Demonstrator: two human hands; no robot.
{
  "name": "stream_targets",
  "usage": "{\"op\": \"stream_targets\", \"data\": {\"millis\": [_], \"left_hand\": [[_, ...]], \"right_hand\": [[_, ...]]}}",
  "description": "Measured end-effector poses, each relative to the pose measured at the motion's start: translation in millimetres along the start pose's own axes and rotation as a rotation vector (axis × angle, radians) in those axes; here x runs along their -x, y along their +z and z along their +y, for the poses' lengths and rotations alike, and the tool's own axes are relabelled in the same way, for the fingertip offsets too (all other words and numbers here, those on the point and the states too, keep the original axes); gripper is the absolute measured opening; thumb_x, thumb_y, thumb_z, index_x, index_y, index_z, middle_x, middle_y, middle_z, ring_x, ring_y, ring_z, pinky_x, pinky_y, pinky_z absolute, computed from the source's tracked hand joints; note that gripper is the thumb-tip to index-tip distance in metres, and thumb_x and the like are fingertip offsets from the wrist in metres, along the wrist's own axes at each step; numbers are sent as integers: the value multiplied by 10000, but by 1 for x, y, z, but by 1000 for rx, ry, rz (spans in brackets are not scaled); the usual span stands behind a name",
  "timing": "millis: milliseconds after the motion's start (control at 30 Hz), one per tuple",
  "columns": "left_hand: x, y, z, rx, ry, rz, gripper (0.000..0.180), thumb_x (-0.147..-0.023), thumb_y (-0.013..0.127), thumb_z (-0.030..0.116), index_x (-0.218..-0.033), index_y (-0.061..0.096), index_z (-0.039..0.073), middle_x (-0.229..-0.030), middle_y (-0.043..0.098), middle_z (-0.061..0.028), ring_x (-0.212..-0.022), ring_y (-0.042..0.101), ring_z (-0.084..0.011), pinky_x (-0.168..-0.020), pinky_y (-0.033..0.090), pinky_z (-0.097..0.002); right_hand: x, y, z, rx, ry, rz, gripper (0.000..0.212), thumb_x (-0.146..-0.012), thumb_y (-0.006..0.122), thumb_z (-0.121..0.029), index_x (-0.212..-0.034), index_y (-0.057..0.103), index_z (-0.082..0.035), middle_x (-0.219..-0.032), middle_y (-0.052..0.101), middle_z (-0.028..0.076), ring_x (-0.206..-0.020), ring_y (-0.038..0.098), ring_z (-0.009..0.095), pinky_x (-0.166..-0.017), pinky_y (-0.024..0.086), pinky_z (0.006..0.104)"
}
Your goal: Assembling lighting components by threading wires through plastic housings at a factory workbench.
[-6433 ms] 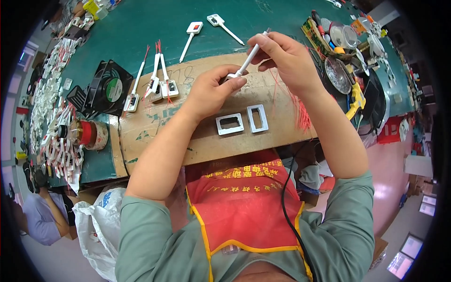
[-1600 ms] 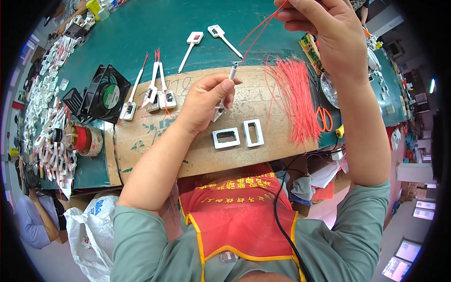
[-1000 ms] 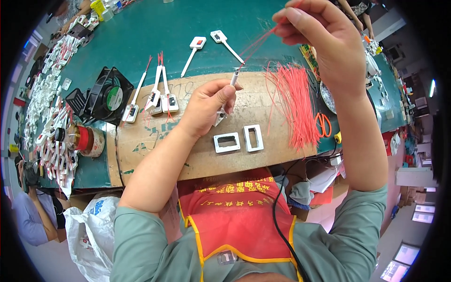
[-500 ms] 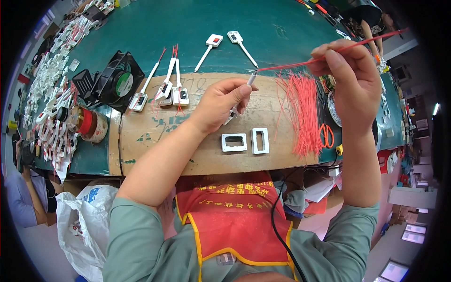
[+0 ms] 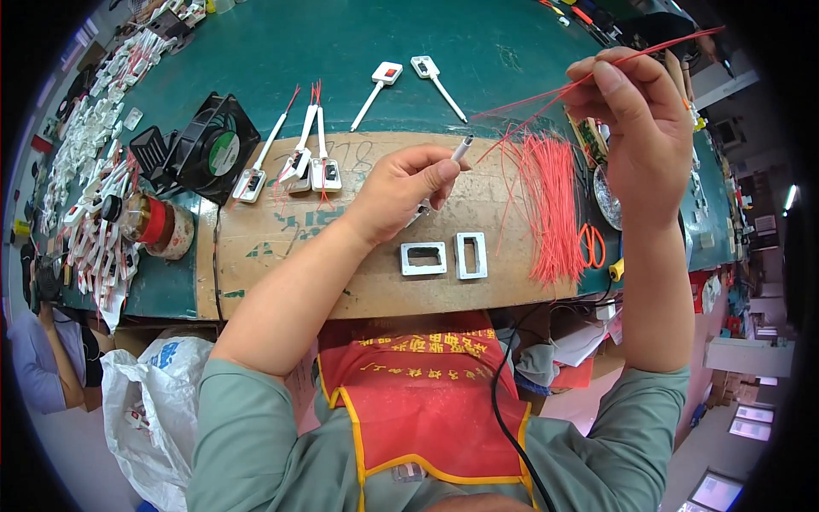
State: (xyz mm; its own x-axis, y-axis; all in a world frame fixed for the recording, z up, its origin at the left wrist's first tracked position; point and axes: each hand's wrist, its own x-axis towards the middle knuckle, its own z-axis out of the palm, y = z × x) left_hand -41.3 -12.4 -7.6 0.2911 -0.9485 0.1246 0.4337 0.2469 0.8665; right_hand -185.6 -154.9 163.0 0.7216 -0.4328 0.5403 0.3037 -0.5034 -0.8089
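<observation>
**White tube [image 5: 462,148] in the left hand, red wires [image 5: 678,42] in the right**

Green table [image 5: 324,47]: carries everything listed below, or lies beneath it.
Cardboard sheet [image 5: 367,294]: laid along the table's near edge.
Black fan [image 5: 205,145]: stands at the cardboard's far left corner.
Wire bundle [image 5: 550,209]: red, spread along the cardboard's right edge.
Right hand [image 5: 636,111]: raised above the right part of the table; thumb and fingers pinched together on the red wires.
Left hand [image 5: 399,189]: above the middle of the cardboard; thumb and fingers clamped round the white tube.
Stemmed white pieces: three at the cardboard's far left corner [image 5: 325,174], two on the table past its far edge [image 5: 386,73].
Pale frames [image 5: 461,256]: two, side by side near the cardboard's near edge, one crosswise, one lengthwise.
Orange handles [image 5: 589,247]: one pair, just off the cardboard's right edge.
White tube: tip clear of the thumb, slanting toward the cardboard's far edge; the rest mostly hidden by the hand.
Red wires: cross the pinch, one end rising to the right, the other ends splayed beside the tube's tip, apparently not touching it.

Changes: half a second ago the wires met the tube's tip in one strand; now their ends are parted from it. The right hand is slightly higher. Frames and bundle are practically unmoved.
</observation>
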Motion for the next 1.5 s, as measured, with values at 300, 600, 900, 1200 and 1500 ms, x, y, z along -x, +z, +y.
{"op": "stream_targets", "data": {"millis": [300,600,900,1200,1500], "left_hand": [[1,0,1,10,-3,1,257,-909,617,253,-1018,647,22,-713,547,14,-635,499,-78,-586,412,-224],[0,0,1,14,-11,-6,242,-914,610,231,-1018,644,16,-711,548,12,-635,500,-78,-586,412,-226],[1,-1,0,-4,-8,-10,251,-917,601,246,-1024,631,21,-711,547,5,-636,509,-86,-585,411,-224],[1,-3,-1,-26,-3,-26,258,-920,591,257,-1032,616,26,-717,549,-4,-643,519,-95,-593,411,-225],[0,0,1,-32,-19,-38,225,-916,604,213,-1029,647,23,-729,560,6,-642,506,-79,-589,417,-223]], "right_hand": [[0,-4,4,-84,28,-21,154,-927,544,-98,-1032,576,10,-949,659,127,-771,661,158,-691,550,270],[0,-4,5,-112,122,-1,183,-904,593,-127,-1025,590,10,-922,672,128,-777,669,173,-693,549,271],[-4,-11,8,-112,110,-7,195,-927,552,-133,-1065,574,2,-950,658,114,-783,662,147,-685,546,260],[-6,-9,13,-61,191,17,202,-925,561,-146,-1065,578,-1,-948,659,103,-791,661,137,-685,541,247],[-21,-4,22,9,239,78,198,-915,589,-184,-1021,592,-17,-924,669,83,-786,659,122,-692,535,238]]}}
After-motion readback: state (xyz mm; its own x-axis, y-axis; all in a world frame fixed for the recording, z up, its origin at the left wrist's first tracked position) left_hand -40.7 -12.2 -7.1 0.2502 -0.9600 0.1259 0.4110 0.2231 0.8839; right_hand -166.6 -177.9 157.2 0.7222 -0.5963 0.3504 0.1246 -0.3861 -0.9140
